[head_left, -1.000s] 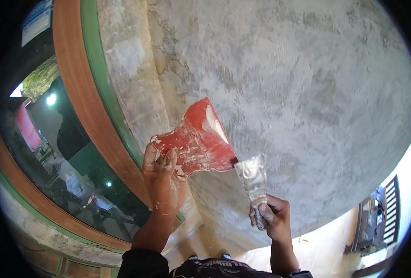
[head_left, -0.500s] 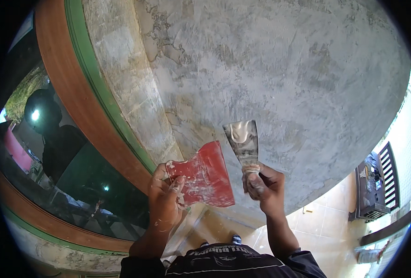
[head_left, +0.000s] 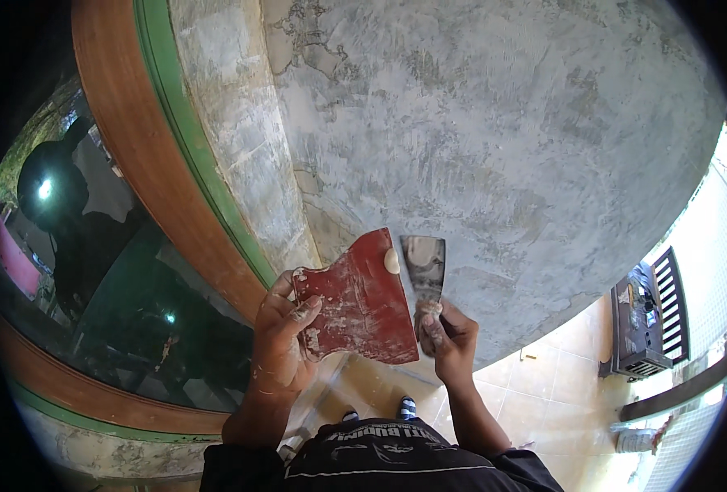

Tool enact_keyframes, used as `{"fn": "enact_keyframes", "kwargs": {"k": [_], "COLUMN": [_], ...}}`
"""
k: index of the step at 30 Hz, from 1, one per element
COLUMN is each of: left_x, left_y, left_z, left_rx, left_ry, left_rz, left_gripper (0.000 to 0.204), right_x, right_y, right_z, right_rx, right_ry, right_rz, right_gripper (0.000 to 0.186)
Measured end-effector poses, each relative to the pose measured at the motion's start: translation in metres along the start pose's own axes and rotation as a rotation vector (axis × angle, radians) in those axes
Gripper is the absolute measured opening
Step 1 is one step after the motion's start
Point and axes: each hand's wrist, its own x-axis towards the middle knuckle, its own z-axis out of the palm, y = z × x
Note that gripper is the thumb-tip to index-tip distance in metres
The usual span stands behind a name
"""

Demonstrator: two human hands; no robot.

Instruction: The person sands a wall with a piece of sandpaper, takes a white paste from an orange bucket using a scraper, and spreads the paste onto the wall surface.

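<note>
Both closed, left fingers (head_left: 304, 312) pinching red spreader (head_left: 362, 302), right fingers (head_left: 437, 332) around scraper (head_left: 426, 267)

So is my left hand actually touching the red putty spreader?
Touching: in the head view, the left hand grips the red putty spreader, its thumb lying on the spreader's near face.

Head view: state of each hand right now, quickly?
Left hand: closed, holding the red spreader.
Right hand: closed, holding the putty knife by its handle.

That red spreader (head_left: 351, 303), smeared whitish, has its wide edge facing right, a pale dab (head_left: 391, 261) near the upper corner; just beside it, the putty knife (head_left: 426, 266) points blade-up.
</note>
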Motion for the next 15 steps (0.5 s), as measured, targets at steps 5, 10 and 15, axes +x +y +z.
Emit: {"fn": "enact_keyframes", "kwargs": {"k": [5, 10, 15], "left_x": [0.012, 0.027, 0.045], "left_y": [-0.004, 0.026, 0.065], "left_z": [-0.010, -0.002, 0.021], "left_rx": [0.128, -0.003, -0.092], "left_ry": [0.033, -0.095, -0.056], "left_rz": [0.063, 0.139, 0.288], "left_gripper": [0.030, 0.027, 0.034], "right_x": [-0.012, -0.024, -0.029], "right_y": [-0.039, -0.043, -0.031], "right_z": [-0.003, -0.015, -0.021], "right_rx": [0.284, 0.430, 0.468], "right_ry": [-0.247, -0.176, -0.170], "right_rz": [0.338, 0.339, 0.362], "right_gripper": [0.026, 0.026, 0.026]}}
